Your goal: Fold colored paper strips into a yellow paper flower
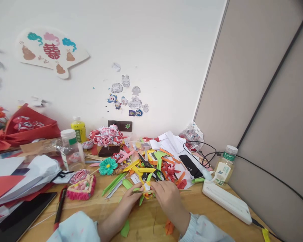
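My left hand [131,197] and my right hand [168,198] meet near the table's front, both with fingers closed on a small folded-paper piece [147,186] in yellow, white and green. A thin stick [185,191] lies level across the hands, its end sticking out to the right; which fingers grip it is hidden. Just beyond are black-handled scissors [158,174] amid yellow, green and orange folded strips. A red paper flower [170,170] sits right of the scissors. A green paper piece [125,229] and an orange one [169,227] lie nearer me.
A white power strip [227,201] and a bottle [225,164] stand at right, near a phone [190,166]. To the left are a teal flower [108,166], a pink-edged heart box [82,188], a red pen [60,208] and a dark tablet [25,216]. A wall rises behind.
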The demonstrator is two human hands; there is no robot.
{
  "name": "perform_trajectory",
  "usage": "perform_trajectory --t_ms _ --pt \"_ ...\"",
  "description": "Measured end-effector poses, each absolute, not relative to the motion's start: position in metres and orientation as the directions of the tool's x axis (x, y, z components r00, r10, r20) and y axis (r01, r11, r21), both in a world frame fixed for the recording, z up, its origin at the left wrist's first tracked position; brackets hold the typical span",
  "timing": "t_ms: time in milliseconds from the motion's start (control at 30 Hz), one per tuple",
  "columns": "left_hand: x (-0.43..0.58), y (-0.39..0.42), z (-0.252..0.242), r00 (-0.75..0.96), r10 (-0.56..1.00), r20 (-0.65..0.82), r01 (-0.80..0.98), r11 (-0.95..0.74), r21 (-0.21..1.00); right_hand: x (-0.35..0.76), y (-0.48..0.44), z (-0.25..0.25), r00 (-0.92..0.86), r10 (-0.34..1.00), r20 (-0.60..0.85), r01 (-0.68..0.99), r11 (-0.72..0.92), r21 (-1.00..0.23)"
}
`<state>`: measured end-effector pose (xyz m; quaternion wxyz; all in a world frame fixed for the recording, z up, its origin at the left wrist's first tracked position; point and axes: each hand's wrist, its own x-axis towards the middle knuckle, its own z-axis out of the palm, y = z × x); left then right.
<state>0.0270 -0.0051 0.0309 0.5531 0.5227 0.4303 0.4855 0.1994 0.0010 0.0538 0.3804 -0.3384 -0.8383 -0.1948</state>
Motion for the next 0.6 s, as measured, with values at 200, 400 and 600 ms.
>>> perform_trajectory --t_ms 200,400,600 --pt "0.028 -0.016 0.044 0.082 0.997 -0.008 -0.088 0.015 0.996 0.199 -0.002 0.057 -0.419 0.474 0.775 0.722 0.691 -0.033" --pt "0.028 -0.011 0.042 0.153 0.988 0.029 -0.105 -0.013 0.994 0.2 -0.001 0.055 -0.463 0.431 0.774 0.727 0.685 0.054" --pt "0.032 -0.003 0.031 0.151 0.988 0.023 -0.135 -0.003 0.991 0.2 0.0 0.051 -0.543 0.34 0.768 0.723 0.655 0.221"
